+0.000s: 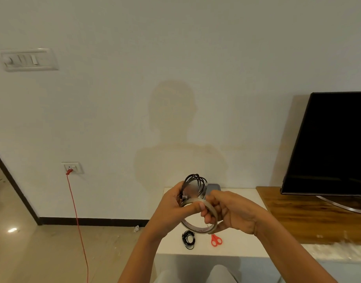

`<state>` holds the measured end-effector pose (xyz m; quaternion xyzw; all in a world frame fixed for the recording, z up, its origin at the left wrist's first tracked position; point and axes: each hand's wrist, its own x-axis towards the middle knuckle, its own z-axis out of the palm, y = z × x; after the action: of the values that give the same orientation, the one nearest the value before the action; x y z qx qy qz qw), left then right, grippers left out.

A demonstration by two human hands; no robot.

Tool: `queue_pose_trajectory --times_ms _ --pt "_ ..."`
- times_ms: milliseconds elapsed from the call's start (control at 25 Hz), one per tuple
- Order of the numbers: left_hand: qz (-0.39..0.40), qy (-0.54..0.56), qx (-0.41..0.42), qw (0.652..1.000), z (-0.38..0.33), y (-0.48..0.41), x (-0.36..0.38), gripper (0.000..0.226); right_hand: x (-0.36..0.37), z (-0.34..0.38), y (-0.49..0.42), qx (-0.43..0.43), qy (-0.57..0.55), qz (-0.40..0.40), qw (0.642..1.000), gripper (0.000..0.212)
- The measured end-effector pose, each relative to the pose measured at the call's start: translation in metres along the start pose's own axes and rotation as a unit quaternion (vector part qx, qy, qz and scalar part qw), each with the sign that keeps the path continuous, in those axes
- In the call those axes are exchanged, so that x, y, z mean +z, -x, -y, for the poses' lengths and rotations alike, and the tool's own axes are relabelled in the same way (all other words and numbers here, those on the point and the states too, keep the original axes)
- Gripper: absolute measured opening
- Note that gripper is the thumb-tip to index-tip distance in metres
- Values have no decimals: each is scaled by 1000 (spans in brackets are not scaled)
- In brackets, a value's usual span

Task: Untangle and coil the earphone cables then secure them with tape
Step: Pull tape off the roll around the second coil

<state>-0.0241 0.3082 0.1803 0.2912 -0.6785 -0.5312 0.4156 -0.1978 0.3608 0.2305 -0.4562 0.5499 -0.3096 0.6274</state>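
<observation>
Far left, a red cord (77, 221) hangs from the wall socket (72, 167) to the floor. Your left hand (171, 203) grips 1 coiled earphone cable (192, 181), held upright above the table (242, 248) — its thumb lies across the top of the tape roll (196, 226). Your right hand (230, 211) curls its fingers round that roll's right side. Below, on the table, lie a 2nd coiled cable (188, 240) and, just right of it, red scissors (216, 240) — the TV (328, 144) stands far right.

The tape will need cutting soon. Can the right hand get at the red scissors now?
Probably, once freed: the right hand grips the tape roll, so it must let go first. The scissors lie uncovered on the table just below it.
</observation>
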Motion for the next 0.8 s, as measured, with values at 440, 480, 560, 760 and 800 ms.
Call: queue_pose_trajectory --times_ms 440,480,560,760,800 --pt "-6 -18 10 1000 -3 -7 0 32 -3 1 1 5 -44 14 999 33" --pt "-1 -20 11 1000 -3 -7 -1 32 -4 1 1 9 -38 13 999 32" --pt "8 -20 12 1000 -3 -7 -1 34 -3 2 -2 9 -19 -4 1000 28" --pt "-10 -10 14 1000 -4 -7 -3 41 -3 1 -2 -10 -29 -2 1000 29" --pt "-13 -10 14 1000 -4 -7 -4 41 -4 1 -2 -12 -41 7 999 30"
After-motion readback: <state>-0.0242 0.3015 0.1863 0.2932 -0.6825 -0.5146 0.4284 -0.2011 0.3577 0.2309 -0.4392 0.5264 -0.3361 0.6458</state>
